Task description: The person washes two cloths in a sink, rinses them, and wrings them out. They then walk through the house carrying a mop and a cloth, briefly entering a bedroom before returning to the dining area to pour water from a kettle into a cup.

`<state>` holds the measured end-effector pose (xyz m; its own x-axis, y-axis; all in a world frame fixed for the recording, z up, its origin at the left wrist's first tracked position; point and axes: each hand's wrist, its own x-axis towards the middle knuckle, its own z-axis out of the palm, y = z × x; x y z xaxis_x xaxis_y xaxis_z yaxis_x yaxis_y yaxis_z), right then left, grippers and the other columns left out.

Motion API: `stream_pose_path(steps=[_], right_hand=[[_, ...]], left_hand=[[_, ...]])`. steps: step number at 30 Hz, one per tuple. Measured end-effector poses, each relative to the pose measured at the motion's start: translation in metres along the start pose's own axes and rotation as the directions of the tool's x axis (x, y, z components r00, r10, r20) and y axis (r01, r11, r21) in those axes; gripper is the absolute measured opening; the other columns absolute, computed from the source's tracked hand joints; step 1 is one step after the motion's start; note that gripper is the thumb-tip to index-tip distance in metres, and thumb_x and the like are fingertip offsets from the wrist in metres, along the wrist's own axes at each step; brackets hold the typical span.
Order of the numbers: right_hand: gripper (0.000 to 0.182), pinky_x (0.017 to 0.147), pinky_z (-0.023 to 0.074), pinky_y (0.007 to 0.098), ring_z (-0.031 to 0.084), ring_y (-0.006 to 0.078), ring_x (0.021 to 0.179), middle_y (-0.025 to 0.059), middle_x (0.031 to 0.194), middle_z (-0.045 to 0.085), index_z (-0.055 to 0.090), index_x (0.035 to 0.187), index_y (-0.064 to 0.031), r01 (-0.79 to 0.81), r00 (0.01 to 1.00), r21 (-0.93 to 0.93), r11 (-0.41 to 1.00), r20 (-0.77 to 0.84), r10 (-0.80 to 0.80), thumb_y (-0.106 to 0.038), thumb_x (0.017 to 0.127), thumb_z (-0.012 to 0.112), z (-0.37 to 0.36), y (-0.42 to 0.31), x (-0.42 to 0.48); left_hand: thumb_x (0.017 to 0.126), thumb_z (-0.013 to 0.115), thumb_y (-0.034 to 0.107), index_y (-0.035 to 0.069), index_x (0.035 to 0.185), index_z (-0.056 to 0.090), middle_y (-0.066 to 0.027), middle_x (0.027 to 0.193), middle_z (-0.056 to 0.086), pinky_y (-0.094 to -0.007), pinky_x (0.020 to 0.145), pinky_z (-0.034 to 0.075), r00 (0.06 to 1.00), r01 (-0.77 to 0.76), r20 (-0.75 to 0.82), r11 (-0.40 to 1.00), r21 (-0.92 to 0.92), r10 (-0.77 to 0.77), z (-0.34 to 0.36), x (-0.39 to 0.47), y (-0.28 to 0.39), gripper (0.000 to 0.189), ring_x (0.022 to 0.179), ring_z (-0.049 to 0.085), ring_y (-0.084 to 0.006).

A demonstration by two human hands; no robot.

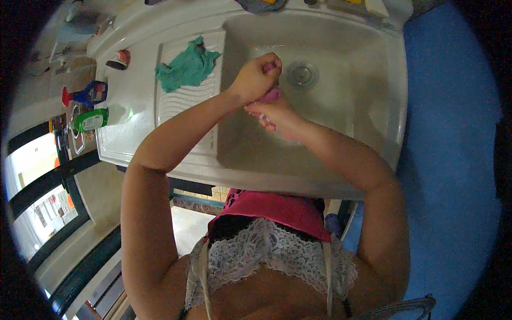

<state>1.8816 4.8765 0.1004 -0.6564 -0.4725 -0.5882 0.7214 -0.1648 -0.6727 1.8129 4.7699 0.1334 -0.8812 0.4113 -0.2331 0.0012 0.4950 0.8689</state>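
Note:
Over the cream sink basin (pixel 344 144), my left hand (pixel 256 78) grips a bunched pink item (pixel 273 95), which looks like a wet cloth. The pink shows at the top of that fist and again between the two hands. Just below, my right hand (pixel 278 116) is closed around the lower part, with a bit of pink and white between its fingers. Most of the item is hidden by my fingers. To the right of my left hand lies the round metal drain strainer (pixel 303 75).
A crumpled green cloth (pixel 186 68) lies on the ridged drainboard (pixel 176 106). At the left edge are a blue spray bottle (pixel 94 93) with a red trigger, a green bottle (pixel 92 120) and an orange-and-black object (pixel 119 60). A blue wall (pixel 452 120) borders the sink on the right.

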Motion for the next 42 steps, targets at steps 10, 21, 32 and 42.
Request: stream_pose_path(steps=[10,21,32,42], right_hand=[[0.05,0.037,0.0385,0.0265,0.057,0.0116,0.057,0.0052,0.083,0.062,0.046,0.111,-0.0065,0.309,0.436,-0.851,0.424,-0.27,-0.859,-0.019,0.07,0.073,-0.06,0.092,0.106],[0.055,0.037,0.0401,0.025,0.053,0.0181,0.056,0.0137,0.089,0.055,0.043,0.12,-0.0035,-0.373,0.7,0.745,0.553,0.617,-0.358,-0.04,0.084,0.06,-0.031,0.012,-0.037],[0.053,0.038,0.039,0.0237,0.051,0.0149,0.057,0.0083,0.081,0.052,0.041,0.116,-0.0028,-0.233,0.769,0.631,0.74,0.585,-0.258,-0.032,0.08,0.067,-0.015,0.002,-0.085],[0.02,0.038,0.0298,0.0209,0.049,0.0088,0.052,-0.0003,0.067,0.054,0.055,0.081,-0.011,-0.116,0.989,0.115,0.986,0.109,0.104,-0.027,0.079,0.067,-0.004,-0.004,-0.071]], left_hand=[[0.088,0.052,0.028,0.009,0.103,0.053,-0.0202,0.098,0.064,-0.0451,0.073,0.051,0.952,0.215,-0.267,0.945,0.246,-0.148,0.061,0.045,-0.064,0.024,0.088,0.063,-0.0397],[0.087,0.043,0.058,0.011,0.143,0.026,-0.0195,0.142,0.033,-0.053,0.107,0.026,0.914,0.219,0.154,-0.136,-0.966,0.376,0.046,-0.005,-0.018,0.075,0.13,0.033,-0.0361],[0.083,0.053,0.012,0.006,0.118,0.048,-0.008,0.085,0.058,-0.0278,0.072,0.049,0.93,0.233,0.332,0.441,-0.867,0.161,0.017,-0.047,0.059,0.036,0.081,0.057,-0.0163],[0.084,0.052,0.013,0.004,0.095,0.055,-0.0088,0.071,0.059,-0.0305,0.063,0.049,0.986,0.088,0.154,0.981,-0.174,-0.061,0.023,-0.039,0.056,0.015,0.066,0.059,-0.0173]])
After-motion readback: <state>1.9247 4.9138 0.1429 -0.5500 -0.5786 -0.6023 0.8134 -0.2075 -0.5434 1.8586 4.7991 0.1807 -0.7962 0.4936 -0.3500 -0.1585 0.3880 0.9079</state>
